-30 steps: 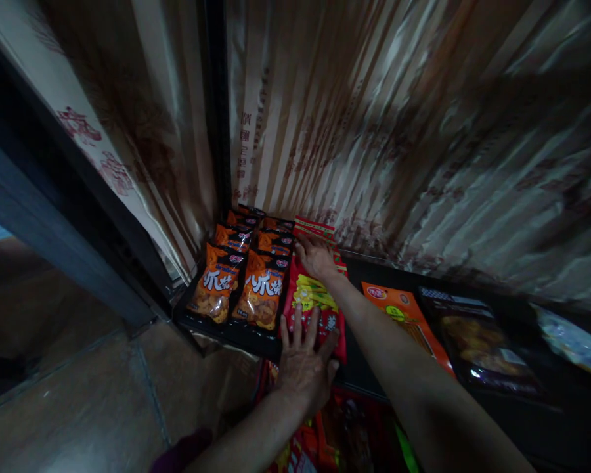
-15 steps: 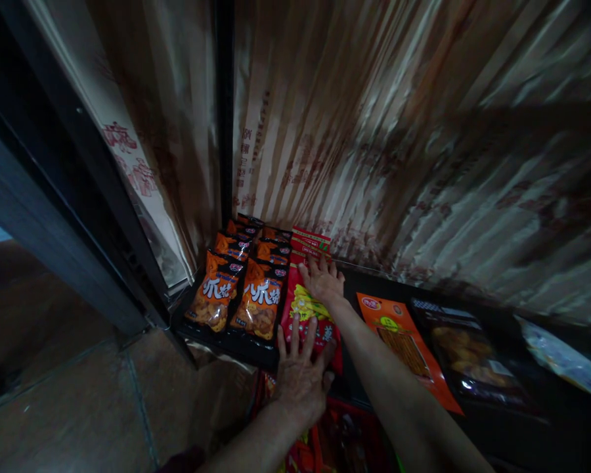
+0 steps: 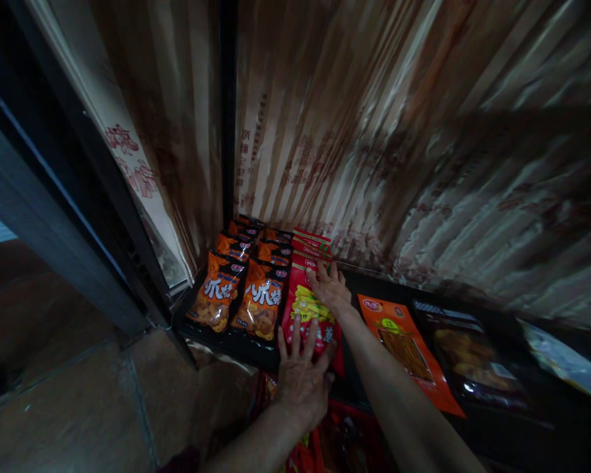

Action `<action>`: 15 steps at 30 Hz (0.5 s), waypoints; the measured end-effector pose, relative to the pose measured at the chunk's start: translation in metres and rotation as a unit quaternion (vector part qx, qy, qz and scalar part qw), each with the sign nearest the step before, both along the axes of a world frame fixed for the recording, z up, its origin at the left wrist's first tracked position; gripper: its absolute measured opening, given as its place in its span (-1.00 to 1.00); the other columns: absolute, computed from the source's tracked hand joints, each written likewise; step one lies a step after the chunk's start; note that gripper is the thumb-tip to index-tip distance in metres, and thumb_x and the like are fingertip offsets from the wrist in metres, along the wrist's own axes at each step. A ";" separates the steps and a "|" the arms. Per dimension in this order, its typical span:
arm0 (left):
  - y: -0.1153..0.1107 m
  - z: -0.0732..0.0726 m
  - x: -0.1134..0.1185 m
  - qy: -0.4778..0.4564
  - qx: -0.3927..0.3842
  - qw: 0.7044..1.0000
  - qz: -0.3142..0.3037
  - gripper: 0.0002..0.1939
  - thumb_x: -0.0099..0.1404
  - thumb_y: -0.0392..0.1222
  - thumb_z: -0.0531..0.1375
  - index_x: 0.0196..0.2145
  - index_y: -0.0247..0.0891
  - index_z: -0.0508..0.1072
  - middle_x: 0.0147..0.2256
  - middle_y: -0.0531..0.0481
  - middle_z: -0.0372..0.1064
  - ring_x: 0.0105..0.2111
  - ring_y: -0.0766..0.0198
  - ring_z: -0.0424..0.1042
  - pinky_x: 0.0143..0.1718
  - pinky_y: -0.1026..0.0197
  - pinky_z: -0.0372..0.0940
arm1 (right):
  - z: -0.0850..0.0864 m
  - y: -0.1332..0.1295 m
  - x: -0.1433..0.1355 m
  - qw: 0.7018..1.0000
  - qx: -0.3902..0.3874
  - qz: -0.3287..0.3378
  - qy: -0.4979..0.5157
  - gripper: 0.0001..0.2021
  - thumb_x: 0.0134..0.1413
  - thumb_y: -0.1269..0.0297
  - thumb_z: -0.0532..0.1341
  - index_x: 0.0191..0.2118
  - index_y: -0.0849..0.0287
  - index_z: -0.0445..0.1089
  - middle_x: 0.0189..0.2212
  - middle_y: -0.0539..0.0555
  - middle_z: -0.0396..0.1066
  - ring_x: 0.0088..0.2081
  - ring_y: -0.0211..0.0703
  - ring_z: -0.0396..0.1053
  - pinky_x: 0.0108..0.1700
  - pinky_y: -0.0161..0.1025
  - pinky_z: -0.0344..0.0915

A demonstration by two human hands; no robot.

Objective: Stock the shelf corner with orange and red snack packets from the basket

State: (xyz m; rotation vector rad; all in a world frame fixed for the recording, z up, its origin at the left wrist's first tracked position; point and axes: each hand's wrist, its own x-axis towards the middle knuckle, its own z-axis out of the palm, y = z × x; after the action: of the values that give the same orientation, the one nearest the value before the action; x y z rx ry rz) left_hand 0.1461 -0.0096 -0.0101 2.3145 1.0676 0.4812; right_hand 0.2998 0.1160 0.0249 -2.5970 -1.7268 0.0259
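A red snack bag (image 3: 303,299) with a yellow picture lies at the front of a row of like red bags on a black shelf (image 3: 352,282). Across its lower end rests my left hand (image 3: 304,374), fingers spread and nothing gripped. My right hand (image 3: 329,289) lies over the upper right part of the same bag, its fingers stretched out. Directly left of the red bags, two rows of black and orange snack bags (image 3: 259,302) overlap one behind another. The lower edge of the red bag is partly hidden by my left hand.
Farther right on the shelf lie an orange packet (image 3: 404,341), a dark packet (image 3: 473,351) and a pale packet (image 3: 566,358). A red crate (image 3: 345,420) holding packets sits below the shelf edge. Wrinkled printed paper (image 3: 374,131) covers the back; a dark metal post (image 3: 79,171) stands left.
My right hand has shifted slightly right and down on the red bag, uncovering more of its upper part. My left hand stays at the lower end.
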 end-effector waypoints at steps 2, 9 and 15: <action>0.000 0.000 0.000 -0.003 0.002 1.000 -0.004 -0.42 0.31 0.09 0.02 0.26 0.17 0.01 0.36 0.03 -0.40 0.33 -0.18 -0.39 0.20 -0.47 -0.36 | -0.002 0.000 -0.001 1.000 0.009 -0.005 0.018 -0.38 0.23 -0.13 -0.26 0.34 -0.07 -0.13 0.34 0.16 -0.10 0.29 0.17 -0.04 0.14 0.14 0.07; 0.000 -0.007 0.001 -0.005 0.036 0.999 0.017 -0.44 0.31 0.08 0.03 0.25 0.22 0.02 0.36 0.06 -0.35 0.32 -0.20 -0.30 0.19 -0.50 -0.26 | 0.000 0.000 -0.007 0.996 0.084 0.013 -0.001 -0.40 0.24 -0.08 -0.18 0.31 0.05 0.01 0.34 0.20 -0.09 0.33 0.18 -0.17 0.23 0.14 -0.10; -0.002 -0.005 0.001 -0.025 0.064 0.998 0.011 -0.39 0.30 0.04 0.07 0.26 0.20 -0.02 0.36 -0.01 -0.34 0.32 -0.19 -0.32 0.20 -0.46 -0.17 | -0.003 0.003 -0.006 0.998 0.059 0.004 0.019 -0.41 0.25 -0.08 -0.18 0.31 0.02 0.00 0.33 0.16 -0.04 0.32 0.18 -0.13 0.24 0.16 -0.13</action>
State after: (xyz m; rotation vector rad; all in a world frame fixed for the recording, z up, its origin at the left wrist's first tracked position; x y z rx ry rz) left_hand 0.1470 -0.0112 -0.0154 2.3892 1.0683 0.6296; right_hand 0.2937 0.1185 0.0218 -2.4892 -1.6726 -0.0247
